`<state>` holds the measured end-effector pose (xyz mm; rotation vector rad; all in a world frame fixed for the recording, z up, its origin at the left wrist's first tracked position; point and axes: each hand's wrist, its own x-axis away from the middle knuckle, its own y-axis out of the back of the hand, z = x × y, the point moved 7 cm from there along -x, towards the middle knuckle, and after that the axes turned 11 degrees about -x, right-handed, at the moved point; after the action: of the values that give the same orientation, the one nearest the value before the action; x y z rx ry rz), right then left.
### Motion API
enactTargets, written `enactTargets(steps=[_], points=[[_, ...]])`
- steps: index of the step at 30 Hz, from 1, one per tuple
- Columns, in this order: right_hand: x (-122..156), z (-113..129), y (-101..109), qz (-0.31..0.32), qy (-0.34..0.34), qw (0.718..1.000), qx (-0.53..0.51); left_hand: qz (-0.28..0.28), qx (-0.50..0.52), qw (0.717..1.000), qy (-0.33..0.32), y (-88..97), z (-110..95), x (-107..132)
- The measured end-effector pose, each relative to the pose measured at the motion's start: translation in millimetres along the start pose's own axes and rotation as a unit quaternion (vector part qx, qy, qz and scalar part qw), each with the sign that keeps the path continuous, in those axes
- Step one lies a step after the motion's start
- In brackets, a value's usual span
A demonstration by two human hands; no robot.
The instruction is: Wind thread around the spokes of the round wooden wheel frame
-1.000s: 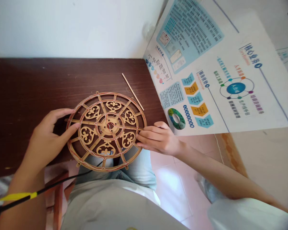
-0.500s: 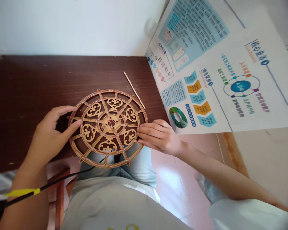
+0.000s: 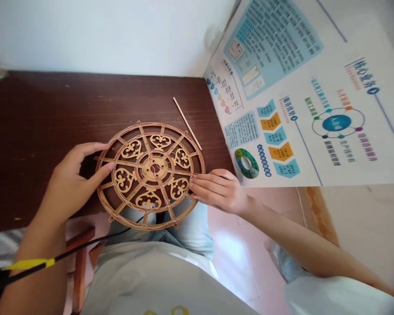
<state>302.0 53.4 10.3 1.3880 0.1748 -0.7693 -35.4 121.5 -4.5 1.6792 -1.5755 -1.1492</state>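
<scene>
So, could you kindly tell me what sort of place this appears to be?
Most likely a room corner in an office or home, used as a work spot: a dark table stands by a white wall, with a board printed with Chinese text and diagrams at its right.

Room lies beyond the disc; poster blocks right.

The openwork wheel was matt, probably wood; the tabletop showed satin wood grain; the floor tiles were glossy.
</scene>
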Motion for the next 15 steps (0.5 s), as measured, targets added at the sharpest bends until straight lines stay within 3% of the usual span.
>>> enactTargets(steps=[11, 15], points=[[-10, 14, 2, 0.054, -0.012, 0.998, 0.003, 0.002, -0.002, 1.000, 0.001, -6.4, 5, -2], [-2, 18, 14, 0.013, -0.061, 0.998, -0.028, 0.003, -0.010, 1.000, -0.002, -5.8, 5, -2]])
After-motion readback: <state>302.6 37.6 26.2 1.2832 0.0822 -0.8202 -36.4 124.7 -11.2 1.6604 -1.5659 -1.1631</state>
